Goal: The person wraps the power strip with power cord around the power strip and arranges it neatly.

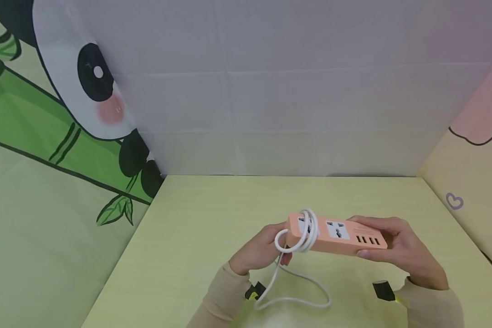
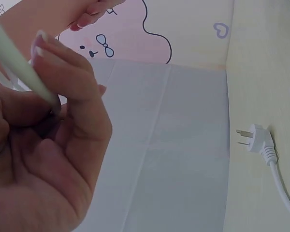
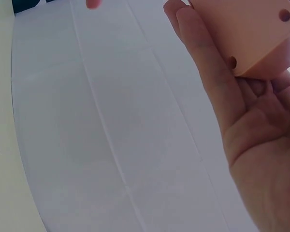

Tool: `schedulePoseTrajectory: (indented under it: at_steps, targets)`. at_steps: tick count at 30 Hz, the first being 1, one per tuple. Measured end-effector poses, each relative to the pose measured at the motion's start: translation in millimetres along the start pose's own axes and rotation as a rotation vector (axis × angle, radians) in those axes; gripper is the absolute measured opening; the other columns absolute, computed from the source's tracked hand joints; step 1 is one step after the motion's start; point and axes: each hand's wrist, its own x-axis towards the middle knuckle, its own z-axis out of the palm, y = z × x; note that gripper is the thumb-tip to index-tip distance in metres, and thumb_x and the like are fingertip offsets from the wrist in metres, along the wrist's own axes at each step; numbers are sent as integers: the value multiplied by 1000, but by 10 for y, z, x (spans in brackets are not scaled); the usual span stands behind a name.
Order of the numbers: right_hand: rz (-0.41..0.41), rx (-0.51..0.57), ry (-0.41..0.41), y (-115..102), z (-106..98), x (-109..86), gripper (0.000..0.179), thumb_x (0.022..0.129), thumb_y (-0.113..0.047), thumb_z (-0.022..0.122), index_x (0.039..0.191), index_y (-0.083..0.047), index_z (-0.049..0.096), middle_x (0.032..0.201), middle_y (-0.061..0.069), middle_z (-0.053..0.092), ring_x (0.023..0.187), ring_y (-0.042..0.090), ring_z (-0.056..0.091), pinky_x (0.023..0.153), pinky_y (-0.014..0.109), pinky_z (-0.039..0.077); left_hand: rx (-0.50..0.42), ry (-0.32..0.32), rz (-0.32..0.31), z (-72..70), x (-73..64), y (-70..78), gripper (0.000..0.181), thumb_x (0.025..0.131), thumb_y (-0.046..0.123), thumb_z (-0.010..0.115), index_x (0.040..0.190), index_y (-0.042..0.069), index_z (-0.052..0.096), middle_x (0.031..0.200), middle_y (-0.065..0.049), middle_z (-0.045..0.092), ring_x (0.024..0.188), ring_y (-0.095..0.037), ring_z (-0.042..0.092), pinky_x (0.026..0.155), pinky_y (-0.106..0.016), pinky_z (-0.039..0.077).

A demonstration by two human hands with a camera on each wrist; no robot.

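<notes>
A pink power strip (image 1: 348,248) is held over the table with its sockets and USB ports facing up. Around its left end, the white cord (image 1: 311,232) is wound in several loops. My right hand (image 1: 406,243) grips the strip's right end, thumb along the near side and fingers on the far side. In the right wrist view, the strip's underside (image 3: 251,34) shows screw holes. At the other end, my left hand (image 1: 262,248) pinches the cord, its curled fingers around it in the left wrist view. The cord's white plug (image 2: 257,138) lies on the table.
The pale yellow table (image 1: 197,218) meets a grey-white back wall (image 1: 270,114). Side panels with a panda and bamboo print (image 1: 37,118) on the left and a pink print (image 1: 484,109) on the right flank it. A slack loop of cord hangs below the left hand.
</notes>
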Motion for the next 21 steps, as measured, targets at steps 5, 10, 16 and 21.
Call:
schedulePoseTrajectory:
  at_steps: [5,10,16,21]
  targets:
    - [0,-13,27,3,8,5,64,75,30,64,135,14,54,126,4,70,95,11,67,75,23,56,-19,19,-44,24,-13,14,33,111,15,37,90,-1,56,61,-6,50,51,-6,50,54,-21,45]
    - [11,7,78,28,14,-2,61,75,30,63,134,13,56,123,7,71,94,13,67,74,23,55,-22,22,-94,53,-4,18,41,112,17,35,81,-4,53,60,-4,48,49,-7,49,54,-20,45]
    - [100,-39,117,8,20,-19,58,79,26,65,134,11,57,121,1,72,92,10,67,74,23,56,20,-1,-100,66,-16,48,26,111,16,38,99,3,58,66,-4,49,49,-7,50,56,-20,47]
    - [125,-56,127,7,3,-18,57,81,25,65,136,11,56,121,-1,72,91,9,67,73,23,56,86,-30,-113,86,-33,80,17,110,19,45,101,12,58,65,0,50,47,-8,52,59,-19,46]
